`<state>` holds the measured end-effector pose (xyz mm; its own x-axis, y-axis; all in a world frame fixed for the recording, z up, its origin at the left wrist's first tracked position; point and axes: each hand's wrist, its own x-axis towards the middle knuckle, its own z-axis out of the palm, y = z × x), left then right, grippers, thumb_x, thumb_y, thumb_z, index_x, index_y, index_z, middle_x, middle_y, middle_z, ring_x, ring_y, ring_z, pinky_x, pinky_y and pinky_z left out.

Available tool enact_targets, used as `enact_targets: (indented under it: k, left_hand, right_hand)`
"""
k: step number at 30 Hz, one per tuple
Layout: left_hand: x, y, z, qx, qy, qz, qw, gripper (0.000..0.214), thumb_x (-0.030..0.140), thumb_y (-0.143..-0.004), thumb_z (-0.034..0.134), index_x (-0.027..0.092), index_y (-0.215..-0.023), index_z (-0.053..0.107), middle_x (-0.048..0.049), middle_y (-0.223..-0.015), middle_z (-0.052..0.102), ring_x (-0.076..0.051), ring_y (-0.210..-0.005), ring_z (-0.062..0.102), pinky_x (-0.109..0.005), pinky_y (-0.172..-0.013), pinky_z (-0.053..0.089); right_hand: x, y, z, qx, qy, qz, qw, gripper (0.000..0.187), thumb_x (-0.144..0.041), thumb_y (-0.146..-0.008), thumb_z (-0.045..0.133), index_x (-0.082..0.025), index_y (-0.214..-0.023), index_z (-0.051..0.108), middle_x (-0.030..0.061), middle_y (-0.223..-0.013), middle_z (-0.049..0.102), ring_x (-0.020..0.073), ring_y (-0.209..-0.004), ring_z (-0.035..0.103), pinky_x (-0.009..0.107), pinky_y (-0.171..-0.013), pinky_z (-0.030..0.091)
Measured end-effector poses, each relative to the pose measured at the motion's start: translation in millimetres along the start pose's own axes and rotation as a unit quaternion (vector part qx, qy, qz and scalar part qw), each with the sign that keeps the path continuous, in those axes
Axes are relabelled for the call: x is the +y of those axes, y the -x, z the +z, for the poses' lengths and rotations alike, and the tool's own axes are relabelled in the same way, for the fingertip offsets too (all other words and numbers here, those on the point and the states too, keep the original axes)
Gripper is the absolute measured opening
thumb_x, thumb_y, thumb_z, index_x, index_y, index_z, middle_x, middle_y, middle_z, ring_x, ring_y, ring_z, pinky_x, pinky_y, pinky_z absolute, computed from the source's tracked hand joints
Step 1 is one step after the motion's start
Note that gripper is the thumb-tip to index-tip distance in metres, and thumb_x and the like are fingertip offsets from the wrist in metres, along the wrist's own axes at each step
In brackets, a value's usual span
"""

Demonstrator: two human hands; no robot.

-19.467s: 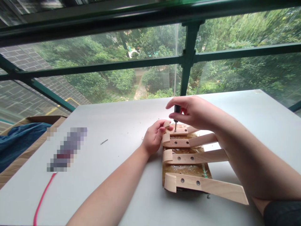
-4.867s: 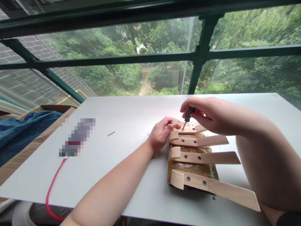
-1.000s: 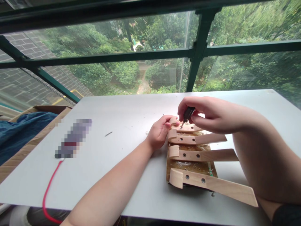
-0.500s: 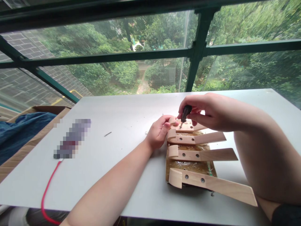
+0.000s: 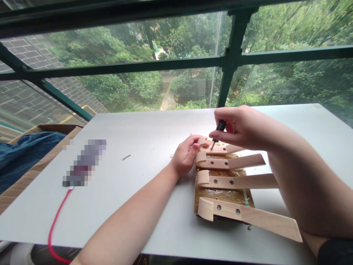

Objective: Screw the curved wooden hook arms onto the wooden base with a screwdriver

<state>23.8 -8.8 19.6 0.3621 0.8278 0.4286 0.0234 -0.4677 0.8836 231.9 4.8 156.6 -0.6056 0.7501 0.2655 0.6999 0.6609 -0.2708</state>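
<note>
My right hand (image 5: 239, 127) grips the black handle of a screwdriver (image 5: 221, 126), which leans with its tip on a screw at the left of the farthest wooden strip (image 5: 217, 149). Around the curved left end of that same strip, my left hand (image 5: 186, 152) is closed, thumb on the near side. Several pale wooden strips with hooked ends, such as the nearest one (image 5: 264, 220), lie across a brown board (image 5: 224, 194) wrapped in clear film. Two screws sit in each of the nearer strips. Fingers of both hands partly hide the far strip.
The board rests on a white table (image 5: 143, 209). A small metal rod (image 5: 126, 157) lies left of my hands. Farther left is a pixelated object (image 5: 82, 165) with a red cable (image 5: 52, 224). Beyond the left edge stands a cardboard box (image 5: 59, 129) holding blue cloth. Windows rise behind the table.
My right hand has turned and its fingers have curled further around the screwdriver handle, which leans more to the right. The left hand and the board stay where they were.
</note>
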Motion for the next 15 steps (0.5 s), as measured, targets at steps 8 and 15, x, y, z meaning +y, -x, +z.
enact_targets:
  k: [8, 15]
  left_hand:
    - [0.9, -1.0, -0.6, 0.0, -0.011, 0.007, 1.0, 0.038, 0.046, -0.099, 0.037, 0.017, -0.115, 0.057, -0.011, -0.108, 0.065, -0.023, -0.104, 0.061, -0.038, -0.096, 0.045]
    - [2.4, -0.4, 0.0, 0.016, -0.032, 0.013, 0.999, 0.037, 0.045, -0.099, 0.038, 0.017, -0.114, 0.057, -0.0096, -0.106, 0.066, -0.021, -0.098, 0.061, -0.034, -0.09, 0.046]
  right_hand:
    - [-1.2, -2.0, 10.0, -0.014, -0.09, -0.061, 0.994, 0.01, -0.026, -0.086, 0.056, -0.022, -0.093, 0.062, -0.001, -0.083, 0.065, 0.0103, -0.067, 0.053, 0.024, -0.062, 0.038]
    - [-5.6, 2.3, 0.5, -0.093, -0.161, -0.073, 0.98, 0.02, -0.016, -0.082, 0.054, -0.021, -0.1, 0.06, 0.0026, -0.091, 0.069, 0.0143, -0.075, 0.058, 0.026, -0.064, 0.041]
